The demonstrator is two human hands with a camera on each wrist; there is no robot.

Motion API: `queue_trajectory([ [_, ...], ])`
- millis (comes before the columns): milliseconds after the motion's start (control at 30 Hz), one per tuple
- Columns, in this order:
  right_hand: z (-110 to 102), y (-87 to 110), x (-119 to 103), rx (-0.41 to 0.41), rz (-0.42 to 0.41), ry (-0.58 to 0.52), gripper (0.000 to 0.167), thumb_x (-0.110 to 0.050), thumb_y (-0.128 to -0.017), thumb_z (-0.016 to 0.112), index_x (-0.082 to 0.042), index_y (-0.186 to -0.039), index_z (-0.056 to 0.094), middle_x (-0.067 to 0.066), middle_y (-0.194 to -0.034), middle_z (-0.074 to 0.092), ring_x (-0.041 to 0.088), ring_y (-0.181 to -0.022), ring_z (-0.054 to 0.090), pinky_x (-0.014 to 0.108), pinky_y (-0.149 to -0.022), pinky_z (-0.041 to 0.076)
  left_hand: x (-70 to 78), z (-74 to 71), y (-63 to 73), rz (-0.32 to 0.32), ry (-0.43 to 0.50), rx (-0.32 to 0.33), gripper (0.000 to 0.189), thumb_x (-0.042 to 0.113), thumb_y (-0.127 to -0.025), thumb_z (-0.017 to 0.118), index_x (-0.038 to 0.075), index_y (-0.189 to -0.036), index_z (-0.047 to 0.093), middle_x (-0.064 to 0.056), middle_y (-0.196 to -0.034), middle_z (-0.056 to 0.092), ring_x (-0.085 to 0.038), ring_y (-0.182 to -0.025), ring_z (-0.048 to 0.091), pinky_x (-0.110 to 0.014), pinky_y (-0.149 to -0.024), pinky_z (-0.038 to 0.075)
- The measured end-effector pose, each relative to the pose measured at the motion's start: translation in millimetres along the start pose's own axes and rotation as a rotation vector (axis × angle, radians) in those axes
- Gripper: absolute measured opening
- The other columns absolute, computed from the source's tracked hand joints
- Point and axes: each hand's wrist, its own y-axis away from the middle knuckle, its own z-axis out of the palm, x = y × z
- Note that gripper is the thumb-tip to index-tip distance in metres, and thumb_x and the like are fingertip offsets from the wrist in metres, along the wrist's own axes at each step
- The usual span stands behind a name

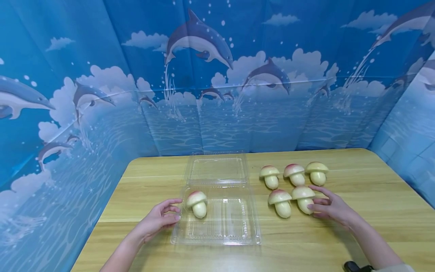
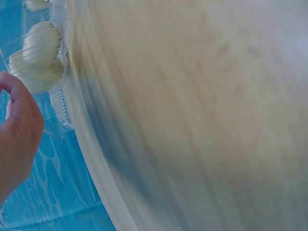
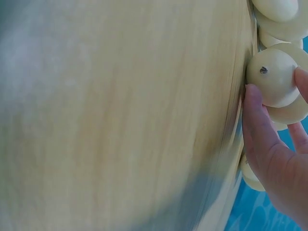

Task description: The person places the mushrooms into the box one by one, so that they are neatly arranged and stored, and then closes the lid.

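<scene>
A toy mushroom [image 1: 304,202] with a pale stem and pinkish cap is held by my right hand [image 1: 331,207], thumb against the stem and a finger by the cap. In the right wrist view, fingertips rest on the stem's rounded end [image 3: 273,77]. My left hand [image 1: 161,219] is beside the left rim of a clear plastic clamshell box [image 1: 224,240], fingers loosely bent. Whether they touch the rim is hard to tell. One mushroom [image 1: 198,209] lies inside the box, in its left back part; the left wrist view shows this mushroom [image 2: 43,45] through the plastic wall.
The box's lid [image 1: 219,170] lies folded back behind the base. Several more mushrooms stand right of the box, including a front-left one [image 1: 283,209] and a back-right one [image 1: 318,177]. A blue dolphin curtain [image 1: 221,124] hangs behind the wooden table [image 1: 136,196].
</scene>
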Motion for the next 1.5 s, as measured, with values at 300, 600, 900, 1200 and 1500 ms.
queue_trajectory([
  [300,-2.2,3.1,0.9,-0.014,-0.008,-0.035,0.057,-0.012,-0.088,0.064,-0.029,-0.136,0.037,0.035,-0.126,0.036,0.008,-0.094,0.058,0.039,-0.082,0.052,0.3,-0.1,0.3,0.000,-0.003,-0.003,0.063,0.004,-0.086,0.063,-0.006,-0.139,0.030,-0.009,-0.105,0.048,-0.015,-0.085,0.057,-0.024,-0.071,0.050],
  [600,-4.7,6.6,0.0,-0.019,-0.005,-0.097,0.048,-0.011,-0.088,0.064,-0.039,-0.121,0.042,0.015,-0.113,0.051,0.013,-0.092,0.061,0.039,-0.082,0.052,-0.1,-0.2,0.5,0.004,-0.004,-0.007,0.063,0.003,-0.087,0.062,-0.006,-0.139,0.030,-0.009,-0.106,0.047,-0.012,-0.084,0.057,-0.024,-0.071,0.049],
  [900,-10.0,9.7,2.0,-0.076,-0.053,-0.207,0.047,-0.003,-0.089,0.060,-0.042,-0.111,0.048,0.006,-0.101,0.058,0.015,-0.089,0.062,0.038,-0.080,0.053,-0.9,-0.6,0.5,0.005,-0.003,-0.007,0.063,0.004,-0.087,0.062,-0.006,-0.139,0.029,-0.009,-0.105,0.047,-0.011,-0.083,0.057,-0.024,-0.071,0.049],
  [1200,-11.1,13.5,1.2,-0.109,-0.097,-0.244,0.048,0.000,-0.089,0.058,-0.043,-0.111,0.052,0.006,-0.099,0.060,0.017,-0.087,0.063,0.036,-0.078,0.053,-1.7,-0.8,-0.2,0.007,-0.008,-0.005,0.063,0.003,-0.086,0.062,-0.006,-0.139,0.030,-0.009,-0.105,0.047,-0.011,-0.083,0.057,-0.024,-0.071,0.049],
  [1500,-9.5,17.3,-2.8,-0.094,-0.116,-0.230,0.048,0.000,-0.090,0.056,-0.042,-0.112,0.051,0.005,-0.098,0.062,0.015,-0.087,0.063,0.036,-0.078,0.053,-1.0,-0.4,-0.1,0.005,-0.004,-0.005,0.063,0.003,-0.086,0.062,-0.006,-0.139,0.030,-0.009,-0.106,0.047,-0.011,-0.083,0.056,-0.023,-0.071,0.049],
])
